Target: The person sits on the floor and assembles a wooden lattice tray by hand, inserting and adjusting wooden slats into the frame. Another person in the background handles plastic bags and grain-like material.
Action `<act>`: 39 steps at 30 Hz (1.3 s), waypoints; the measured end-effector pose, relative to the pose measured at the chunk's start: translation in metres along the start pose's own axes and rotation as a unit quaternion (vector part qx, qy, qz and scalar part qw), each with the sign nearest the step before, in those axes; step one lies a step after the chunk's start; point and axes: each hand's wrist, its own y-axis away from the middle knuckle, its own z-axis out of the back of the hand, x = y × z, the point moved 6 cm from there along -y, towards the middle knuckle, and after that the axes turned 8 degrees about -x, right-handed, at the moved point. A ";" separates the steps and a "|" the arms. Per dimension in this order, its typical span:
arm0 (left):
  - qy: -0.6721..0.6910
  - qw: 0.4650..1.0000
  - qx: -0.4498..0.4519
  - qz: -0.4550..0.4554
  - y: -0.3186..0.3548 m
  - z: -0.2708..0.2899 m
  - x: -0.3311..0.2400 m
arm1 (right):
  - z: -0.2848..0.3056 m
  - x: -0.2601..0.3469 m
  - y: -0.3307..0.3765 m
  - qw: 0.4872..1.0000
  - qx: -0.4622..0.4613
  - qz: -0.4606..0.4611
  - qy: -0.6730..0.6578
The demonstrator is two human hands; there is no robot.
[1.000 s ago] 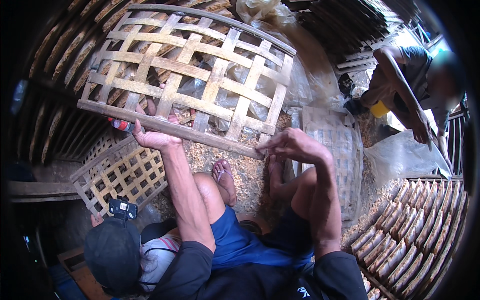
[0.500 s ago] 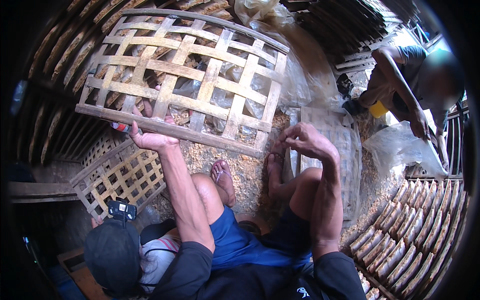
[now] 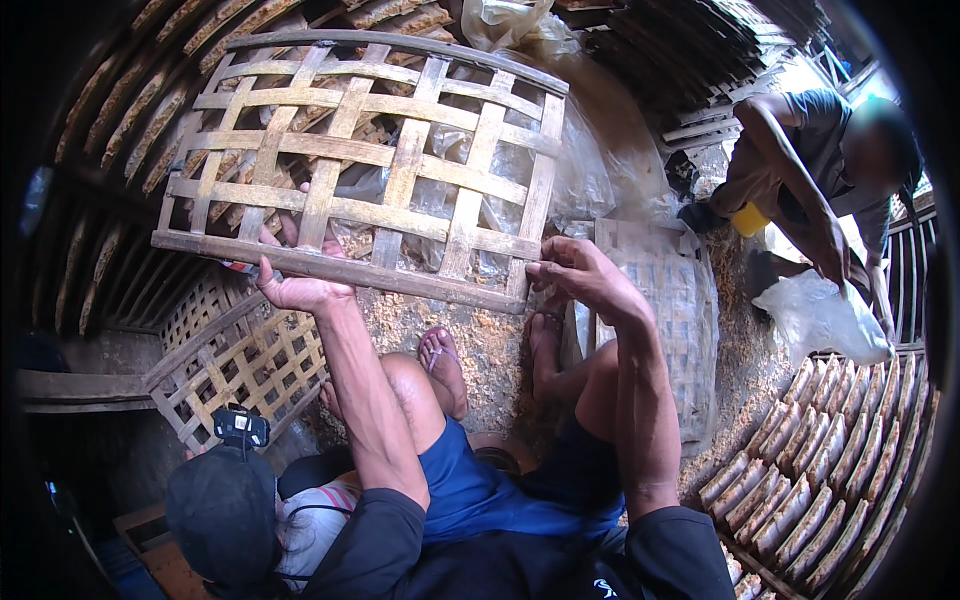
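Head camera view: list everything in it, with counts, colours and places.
Large woven panel: one, tan, upper left to centre
Left lattice: at least one, tan, left
Plastic-covered panel: one, greyish, right of knees
Plastic sheeting: count unclear, clear, top centre
Plastic bag: one, whitish, right
Yellow object: one, yellow, upper right
Strips: many, orange-brown, lower right, upper left
Dark slats: many, top right
Crumbs: many, pale orange, floor
Capped co-worker: one, black cap, lower left
Other co-worker: one, dark clothing, upper right
Shorts: one pair, blue, bottom centre
Left grip: one, bare, around large panel's lower rail
Right grip: one, bare, near its lower right corner
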 end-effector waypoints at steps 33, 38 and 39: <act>0.002 0.999 0.030 0.022 -0.001 -0.001 -0.011 | 0.033 0.025 -0.002 0.955 -0.198 0.020 0.221; 0.004 0.997 0.043 0.063 -0.001 -0.005 -0.002 | 0.055 0.008 -0.034 0.959 -0.269 -0.002 -0.090; 0.009 0.996 0.044 0.073 -0.001 -0.005 -0.004 | 0.043 0.024 -0.033 0.949 -0.258 -0.003 -0.181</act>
